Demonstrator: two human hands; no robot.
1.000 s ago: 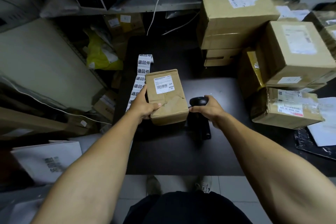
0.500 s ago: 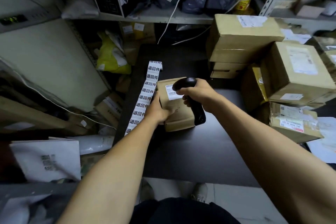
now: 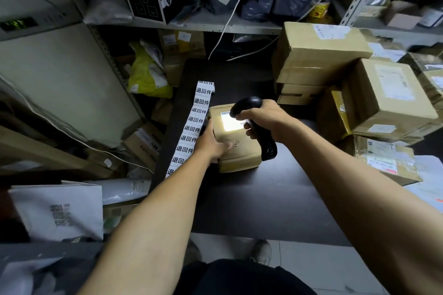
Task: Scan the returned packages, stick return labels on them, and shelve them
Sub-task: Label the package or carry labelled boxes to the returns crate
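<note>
Head view. The right hand (image 3: 262,118) is clamped round the handle of the black barcode scanner (image 3: 256,127). Half a second ago the scanner was already raised over the small cardboard package (image 3: 236,151); its light is now on, and a bright patch covers the shipping label (image 3: 231,122). Judgement: the scan step is in progress, and labelling and shelving remain.

The left hand (image 3: 213,143) grips the package's left edge, thumb on top, fingers curled round the side. This grip has not shifted over the last second. The package sits on the dark tabletop (image 3: 263,199), toward its left side.

Edges and clearance:
- The strip of return labels (image 3: 191,127) lies just beside the package on the left, running along the tabletop's left edge; its near end passes behind the left forearm.
- Stacked cardboard boxes (image 3: 359,91) crowd the right and far right of the tabletop, near the right hand.
- The near half of the tabletop, between the package and the person, offers open room.
- A metal shelf (image 3: 215,24) with bags and a black carton stands behind and above.
</note>
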